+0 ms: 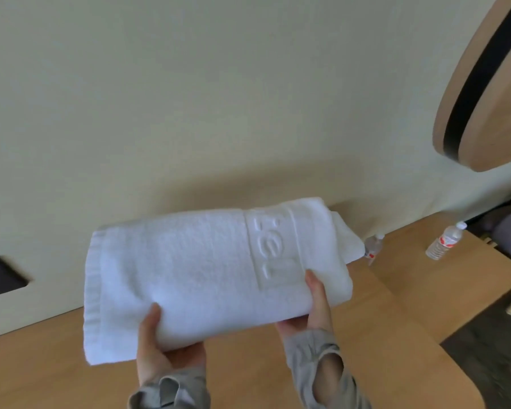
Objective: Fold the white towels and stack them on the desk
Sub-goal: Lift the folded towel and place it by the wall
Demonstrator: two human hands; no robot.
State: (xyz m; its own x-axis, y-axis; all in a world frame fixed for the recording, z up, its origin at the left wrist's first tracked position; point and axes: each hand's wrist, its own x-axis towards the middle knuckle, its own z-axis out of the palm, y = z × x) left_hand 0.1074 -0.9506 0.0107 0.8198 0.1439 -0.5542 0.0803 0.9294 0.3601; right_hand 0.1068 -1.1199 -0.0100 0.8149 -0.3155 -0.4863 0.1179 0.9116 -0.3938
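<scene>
A folded white towel (207, 270) with an embossed band near its right end is held in the air above the wooden desk (381, 335). My left hand (160, 349) grips its near edge from below, thumb on top. My right hand (313, 308) holds the near right part the same way, thumb lying on the towel. Both wrists wear grey sleeves. The towel's left end hangs free past my left hand. No other towel shows.
A pale wall rises right behind the desk. Two clear plastic water bottles stand on the desk, one (373, 246) partly behind the towel and one (444, 240) at the far right. A round wood-framed mirror (484, 93) hangs upper right. A dark cut-out (0, 276) is at the left.
</scene>
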